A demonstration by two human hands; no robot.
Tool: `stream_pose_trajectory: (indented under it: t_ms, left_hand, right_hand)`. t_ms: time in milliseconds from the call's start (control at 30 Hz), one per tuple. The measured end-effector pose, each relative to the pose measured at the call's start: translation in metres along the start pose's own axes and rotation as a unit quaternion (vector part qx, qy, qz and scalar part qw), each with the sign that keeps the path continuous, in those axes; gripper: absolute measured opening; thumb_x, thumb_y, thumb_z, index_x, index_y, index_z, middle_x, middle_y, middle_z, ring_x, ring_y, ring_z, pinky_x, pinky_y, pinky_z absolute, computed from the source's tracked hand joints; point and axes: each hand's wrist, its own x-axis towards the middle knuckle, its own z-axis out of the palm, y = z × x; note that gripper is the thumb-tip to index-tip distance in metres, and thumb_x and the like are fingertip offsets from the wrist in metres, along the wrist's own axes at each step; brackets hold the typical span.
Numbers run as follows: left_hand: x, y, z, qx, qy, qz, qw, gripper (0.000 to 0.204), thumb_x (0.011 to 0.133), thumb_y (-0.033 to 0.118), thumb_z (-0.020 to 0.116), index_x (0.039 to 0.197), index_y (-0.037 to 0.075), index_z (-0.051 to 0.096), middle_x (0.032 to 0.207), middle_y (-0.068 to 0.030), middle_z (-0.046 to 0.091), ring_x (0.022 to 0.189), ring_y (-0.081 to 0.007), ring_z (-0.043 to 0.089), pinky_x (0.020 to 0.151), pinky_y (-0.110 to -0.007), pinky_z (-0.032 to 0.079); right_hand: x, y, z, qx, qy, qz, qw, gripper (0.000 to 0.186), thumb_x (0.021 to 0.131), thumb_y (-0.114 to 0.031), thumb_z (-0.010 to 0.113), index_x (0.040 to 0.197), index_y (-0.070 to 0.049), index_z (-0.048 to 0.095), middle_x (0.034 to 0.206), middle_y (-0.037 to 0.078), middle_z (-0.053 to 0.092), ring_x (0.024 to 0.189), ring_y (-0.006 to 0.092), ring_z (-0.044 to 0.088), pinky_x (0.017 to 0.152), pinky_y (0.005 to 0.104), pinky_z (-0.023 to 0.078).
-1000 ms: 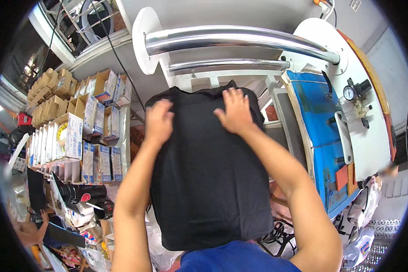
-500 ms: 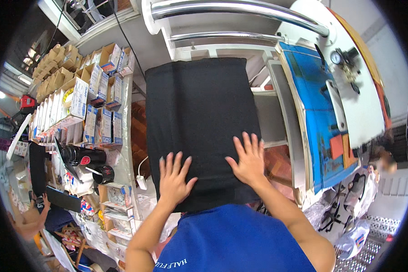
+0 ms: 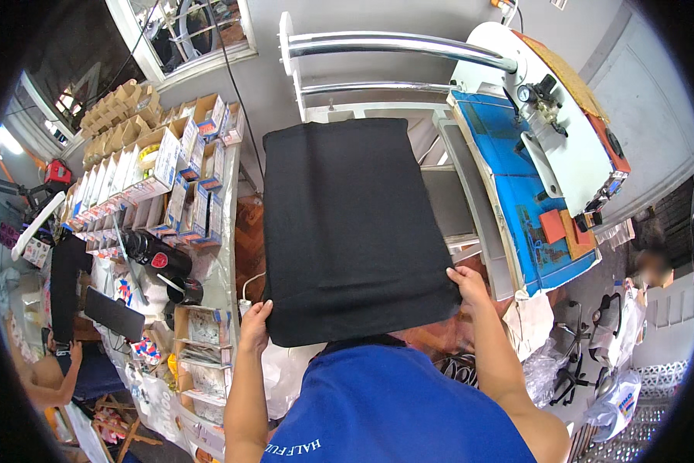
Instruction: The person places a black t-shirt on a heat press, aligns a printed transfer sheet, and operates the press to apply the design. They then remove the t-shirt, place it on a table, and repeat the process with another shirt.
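A black cloth lies spread out in front of me, its near edge close to my blue shirt. At its lower left corner my left hand is closed, the edge pinched between thumb and fingers. My right hand pinches the right edge a little farther up, with the thumb on top. Under the cloth the fingers of both hands are hidden. Soft creases run across the cloth's near part, while its far part lies flat. What supports it from below is covered.
To the right stands a heat-press-like machine with a blue-covered bed, a gauge and chrome bars at the back. Cardboard boxes crowd the left table beside a black cup. At far left, another person's hand shows.
Both hands have gone from lying flat on the cloth to gripping its edges, the left moving outward to the corner and the right outward and down. My view has shifted slightly.
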Motion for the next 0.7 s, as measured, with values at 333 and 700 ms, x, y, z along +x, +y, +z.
stream_pose_trajectory:
  t_ms: [333, 700]
  left_hand:
    - [-0.016, 0.003, -0.014, -0.164, -0.026, -0.037, 0.985, 0.015, 0.093, 0.014, 0.072, 0.104, 0.003, 0.068, 0.098, -0.0074, 0.073, 0.088, -0.0187, 0.068, 0.086, -0.036, 0.054]
    - [0.0, -0.004, -0.028, -0.123, -0.056, -0.058, 0.989, 0.019, 0.096, 0.016, 0.068, 0.112, 0.005, 0.066, 0.101, -0.0084, 0.071, 0.091, -0.0177, 0.069, 0.078, -0.031, 0.058]
  right_hand:
    - [0.001, 0.032, -0.016, 0.049, 0.056, -0.013, 0.997, 0.018, 0.096, -0.021, 0.069, 0.095, -0.004, 0.069, 0.078, -0.001, 0.064, 0.066, 0.0092, 0.055, 0.058, 0.0278, 0.043]
    - [0.009, 0.032, -0.01, 0.089, 0.065, -0.041, 0.993, 0.028, 0.103, -0.029, 0.059, 0.101, -0.003, 0.069, 0.087, 0.001, 0.067, 0.075, 0.0111, 0.059, 0.071, 0.0273, 0.047]
